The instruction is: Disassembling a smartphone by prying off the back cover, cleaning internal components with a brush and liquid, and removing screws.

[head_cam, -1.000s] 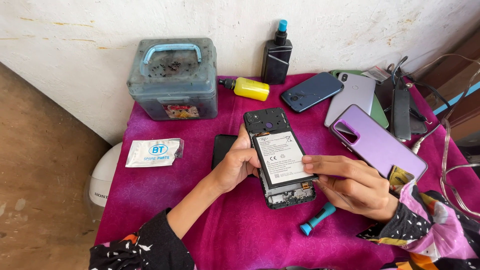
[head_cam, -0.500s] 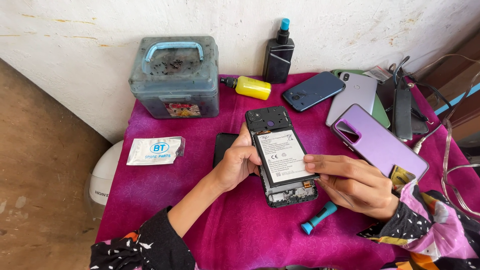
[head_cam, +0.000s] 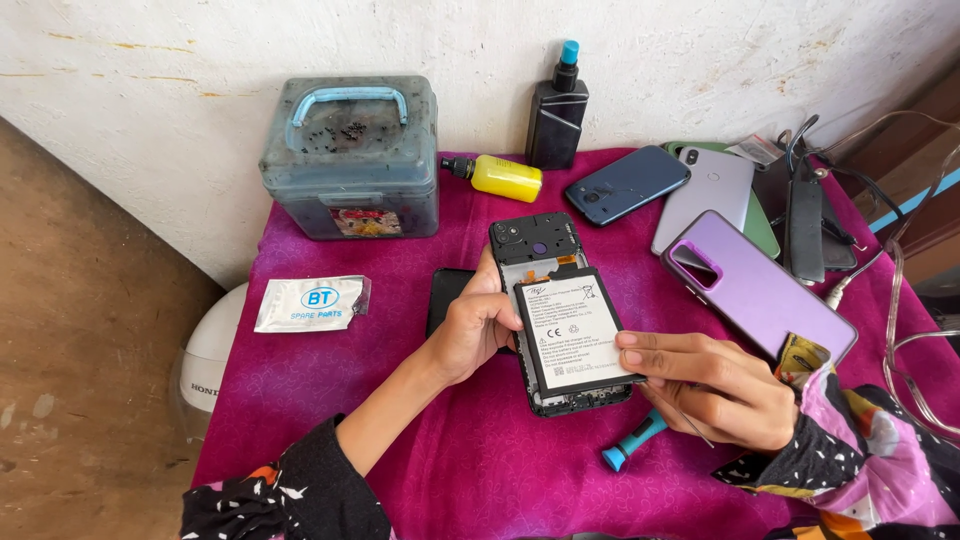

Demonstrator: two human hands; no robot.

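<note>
I see the opened phone (head_cam: 555, 310) lying back-up on the magenta cloth (head_cam: 480, 450) that covers the counter, near its middle. The phone's long axis runs from the wall toward me, tilted slightly: the camera end points up toward the black bottle (head_cam: 557, 110), the bottom end toward my right wrist. The white-labelled battery (head_cam: 573, 332) sits in the phone's lower half, along the same axis.

My left hand (head_cam: 478, 325) grips the phone's left edge, thumb laid on the frame beside the battery. My right hand (head_cam: 715, 385) is at the phone's lower right corner, fingers curled, index fingertip touching the battery's right edge; a thin metal tool (head_cam: 690, 425) sticks out from under this hand, though I cannot tell how it is held. A blue-handled screwdriver (head_cam: 632, 447) lies on the cloth just below the phone, partly under the right hand.

Left of the phone, half hidden by my left hand, is a black back cover (head_cam: 447, 295); further left, a foil packet (head_cam: 312, 303). Beyond the phone stand a grey box (head_cam: 350, 160) and a yellow bottle (head_cam: 497, 176). Right of the phone lie a lilac phone (head_cam: 760, 290), a grey phone (head_cam: 705, 195) and a dark blue phone (head_cam: 627, 184).
</note>
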